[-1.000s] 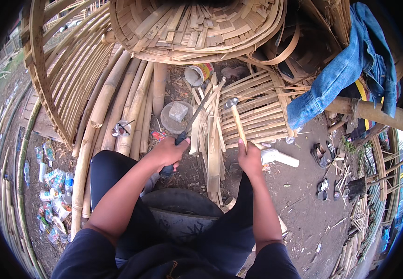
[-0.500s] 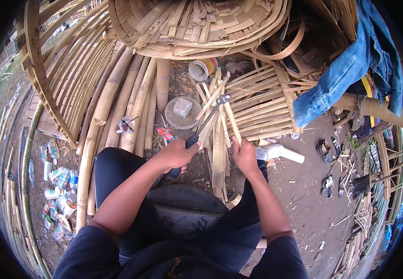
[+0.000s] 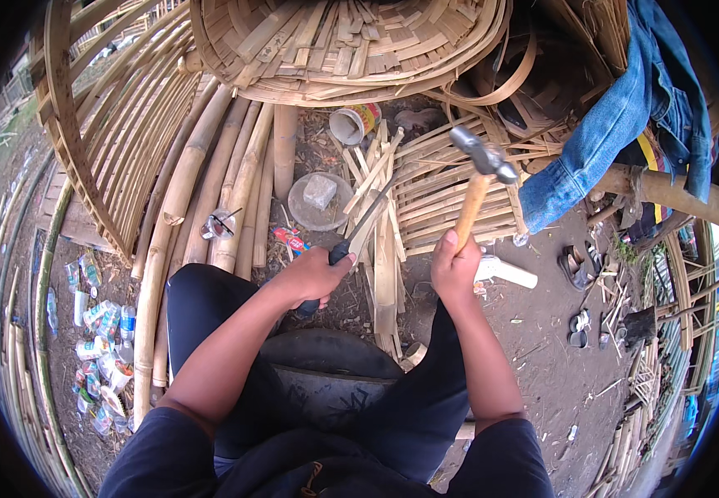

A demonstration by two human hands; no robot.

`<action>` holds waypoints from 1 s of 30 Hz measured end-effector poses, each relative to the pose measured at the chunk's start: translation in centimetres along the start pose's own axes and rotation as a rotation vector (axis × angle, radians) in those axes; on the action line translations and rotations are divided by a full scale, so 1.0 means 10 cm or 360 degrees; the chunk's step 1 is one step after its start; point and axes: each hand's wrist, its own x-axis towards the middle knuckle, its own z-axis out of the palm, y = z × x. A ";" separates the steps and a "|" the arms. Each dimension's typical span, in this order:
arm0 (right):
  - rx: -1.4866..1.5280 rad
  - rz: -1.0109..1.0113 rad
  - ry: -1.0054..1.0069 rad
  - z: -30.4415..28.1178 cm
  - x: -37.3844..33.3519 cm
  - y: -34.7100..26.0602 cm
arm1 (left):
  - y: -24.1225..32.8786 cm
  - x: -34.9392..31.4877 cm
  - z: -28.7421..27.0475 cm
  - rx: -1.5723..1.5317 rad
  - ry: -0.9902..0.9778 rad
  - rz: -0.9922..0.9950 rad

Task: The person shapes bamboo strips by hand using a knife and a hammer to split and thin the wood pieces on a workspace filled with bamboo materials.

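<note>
My left hand (image 3: 310, 278) is closed round the black handle of a large knife (image 3: 369, 216). The dark blade points away from me and to the right, over a pile of split bamboo strips (image 3: 385, 290). In my right hand (image 3: 454, 267) is a hammer (image 3: 471, 207), gripped by its wooden handle. Its metal head is raised at the far end, to the right of the blade and apart from it. Whether the blade's edge touches a strip I cannot tell.
Beyond the strips hangs a woven bamboo basket (image 3: 351, 87). A round slab (image 3: 300, 217) bears a pale stone block (image 3: 320, 192). Bamboo poles (image 3: 185, 178) lie on the left, near plastic litter (image 3: 110, 328). A denim jacket (image 3: 579, 162) drapes on the right, above sandals (image 3: 574, 270).
The hammer has risen and swung right with my right hand, its head leaving the area near the blade. My left hand and the knife have hardly moved.
</note>
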 end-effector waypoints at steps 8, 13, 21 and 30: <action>-0.0502 0.0262 -0.0315 -0.11 0.00 -0.05 | -0.04 -0.02 0.06 0.0182 -0.0096 0.0002; 0.0009 0.0187 0.0225 -0.36 0.47 -0.75 | -0.09 0.04 -0.04 0.0077 0.0037 -0.0025; -0.0564 0.0832 -0.0505 0.15 -0.48 0.48 | -0.04 0.11 0.01 0.0073 -0.0014 0.0010; -0.0041 0.0344 0.0089 -0.38 0.28 -0.56 | -0.18 0.15 -0.20 -0.0024 0.0108 0.0005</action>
